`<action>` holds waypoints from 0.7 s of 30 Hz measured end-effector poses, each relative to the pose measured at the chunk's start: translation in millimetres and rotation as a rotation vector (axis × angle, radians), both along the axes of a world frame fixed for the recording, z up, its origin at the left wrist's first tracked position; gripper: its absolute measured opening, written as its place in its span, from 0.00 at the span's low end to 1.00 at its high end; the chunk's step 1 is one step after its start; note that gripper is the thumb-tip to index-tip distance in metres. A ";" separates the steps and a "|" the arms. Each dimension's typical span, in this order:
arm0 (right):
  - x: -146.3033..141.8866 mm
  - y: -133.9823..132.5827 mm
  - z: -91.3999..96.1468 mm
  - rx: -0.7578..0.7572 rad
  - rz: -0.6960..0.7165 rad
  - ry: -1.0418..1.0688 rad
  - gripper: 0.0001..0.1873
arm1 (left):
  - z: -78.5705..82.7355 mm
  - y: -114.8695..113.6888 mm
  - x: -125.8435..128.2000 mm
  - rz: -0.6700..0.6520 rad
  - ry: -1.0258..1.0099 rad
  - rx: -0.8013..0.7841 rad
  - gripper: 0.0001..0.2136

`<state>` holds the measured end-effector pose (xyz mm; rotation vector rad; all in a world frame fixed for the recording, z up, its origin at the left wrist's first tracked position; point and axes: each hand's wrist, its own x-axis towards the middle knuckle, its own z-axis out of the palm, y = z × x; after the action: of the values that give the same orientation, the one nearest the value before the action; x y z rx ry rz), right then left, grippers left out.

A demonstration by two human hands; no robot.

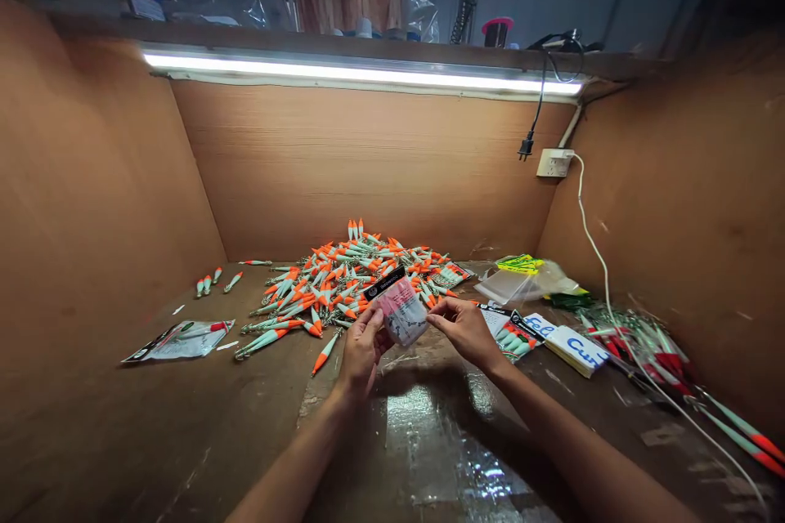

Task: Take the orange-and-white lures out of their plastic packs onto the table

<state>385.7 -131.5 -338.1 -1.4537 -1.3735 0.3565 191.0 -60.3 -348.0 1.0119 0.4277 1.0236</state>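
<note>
Both my hands hold a small clear plastic packet (400, 309) with a black header strip, raised above the brown worktable (245, 417). My left hand (361, 350) pinches its lower left edge, fingers closed. My right hand (464, 328) grips its right side, fingers curled. Just behind the packet lies a big heap of orange, white and pale green fishing lures (349, 274).
A filled packet (181, 340) lies at the left, with a few loose lures (212, 279) beyond it. More packets (513, 333), a white box (573, 348), clear bags (527, 278) and a lure bundle (643, 347) sit at the right. A white cable (598, 249) hangs from a wall socket. Cardboard walls enclose the table.
</note>
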 end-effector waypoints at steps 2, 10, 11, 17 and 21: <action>-3.1 -4.6 2.7 0.078 -0.018 -0.096 0.06 | -0.8 -1.2 1.3 0.004 0.060 -0.002 0.22; -21.9 -18.7 9.4 0.333 0.220 -0.209 0.06 | -8.3 24.7 -6.9 -0.094 0.088 -0.449 0.14; -22.4 -17.2 8.3 0.326 0.211 -0.187 0.14 | -8.3 25.8 -8.2 -0.065 0.106 -0.451 0.12; -26.7 -16.7 6.0 0.174 0.355 -0.279 0.07 | -1.1 17.3 -10.2 0.013 0.121 -0.310 0.09; -14.2 -20.3 9.7 0.077 0.524 -0.161 0.10 | 2.7 18.0 -11.5 -0.171 0.048 -0.519 0.15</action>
<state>371.5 -151.7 -328.3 -1.0604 -1.8767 0.5191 179.5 -42.3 -345.4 0.5944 0.5989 0.6836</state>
